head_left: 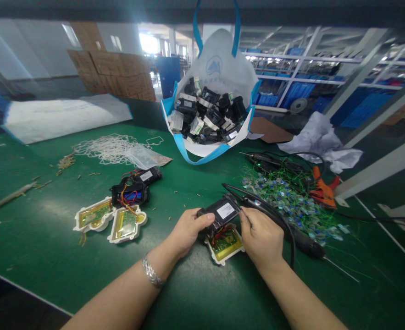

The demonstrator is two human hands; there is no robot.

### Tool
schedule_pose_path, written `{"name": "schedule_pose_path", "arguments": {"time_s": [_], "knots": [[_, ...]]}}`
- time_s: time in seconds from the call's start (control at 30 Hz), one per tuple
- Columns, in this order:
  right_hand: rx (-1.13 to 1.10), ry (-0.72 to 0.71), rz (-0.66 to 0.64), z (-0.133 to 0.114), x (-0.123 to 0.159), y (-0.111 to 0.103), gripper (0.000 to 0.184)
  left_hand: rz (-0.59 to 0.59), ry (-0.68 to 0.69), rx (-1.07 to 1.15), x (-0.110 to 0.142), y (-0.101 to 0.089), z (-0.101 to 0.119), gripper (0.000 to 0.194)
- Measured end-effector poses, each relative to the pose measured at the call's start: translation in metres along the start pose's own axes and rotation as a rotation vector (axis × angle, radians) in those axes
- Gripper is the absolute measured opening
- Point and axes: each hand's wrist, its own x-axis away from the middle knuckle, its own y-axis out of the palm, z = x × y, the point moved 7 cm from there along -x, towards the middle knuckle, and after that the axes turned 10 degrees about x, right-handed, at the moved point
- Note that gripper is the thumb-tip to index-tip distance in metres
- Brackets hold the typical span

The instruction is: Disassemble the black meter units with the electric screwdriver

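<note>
My left hand (191,230) is closed around the left side of a black plastic housing (227,209) with a white label, the thumb pressing on its face. At the housing's right edge, my right hand (262,236) has its fingers pinched; whether they grip the edge or something small is hidden. Below the housing, a green circuit board in a white frame (225,245) hangs by red and dark wires, close to the table. To the left lie similar opened black housings (130,191) with wires, beside two white-framed circuit boards (125,224).
A white bag (202,151) with blue trim holds several black units. On the right lie a corded black electric screwdriver (302,240), a heap of green-wired pieces (285,197), orange-handled pliers (322,190) and crumpled paper (321,142). White rubber-like loops (109,149) and small screws (66,161) lie left.
</note>
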Motion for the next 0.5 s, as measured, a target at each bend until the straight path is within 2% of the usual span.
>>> {"name": "schedule_pose_path", "arguments": {"time_s": [0.23, 0.4, 0.5], "knots": [[-0.058, -0.01, 0.104, -0.003, -0.005, -0.013, 0.008, -0.03, -0.051, 0.051, 0.003, 0.007, -0.002, 0.039], [-0.066, -0.076, 0.143, -0.008, -0.002, -0.018, 0.011, 0.005, -0.12, 0.158, 0.004, 0.01, -0.007, 0.044], [-0.06, -0.065, 0.146, -0.007, -0.002, -0.017, 0.011, 0.001, -0.127, 0.191, 0.004, 0.012, -0.007, 0.043]]}}
